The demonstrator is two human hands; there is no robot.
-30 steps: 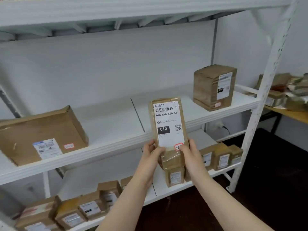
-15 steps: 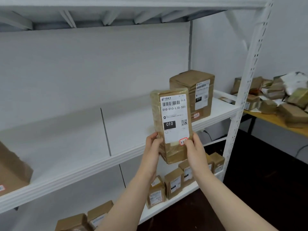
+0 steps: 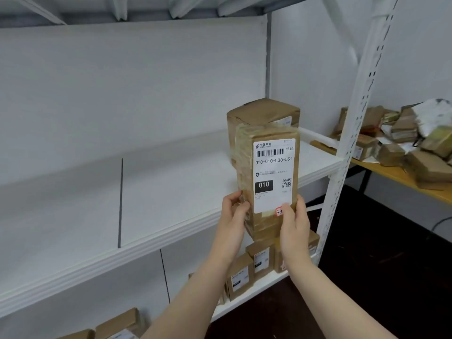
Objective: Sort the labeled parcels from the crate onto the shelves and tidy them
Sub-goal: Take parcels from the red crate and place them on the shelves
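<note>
The sorting seems to be about in the middle. One tall parcel (image 3: 267, 177), labelled 010-010-L30-551, is held upright in the air in front of the middle shelf (image 3: 171, 231) and is not yet put down. The left hand (image 3: 234, 216) grips its lower left edge with curled fingers. The right hand (image 3: 294, 221) grips the lower right edge, with the thumb on the label. One bigger box (image 3: 259, 111) stands on that shelf, directly behind. The lower shelf (image 3: 244, 304) carries at least three small parcels (image 3: 238, 277), and two more boxes (image 3: 117, 322) show at the bottom left. On the wooden table (image 3: 391, 174) lies a pile of parcels (image 3: 403, 143) which I cannot count. The crate is not visible.
</note>
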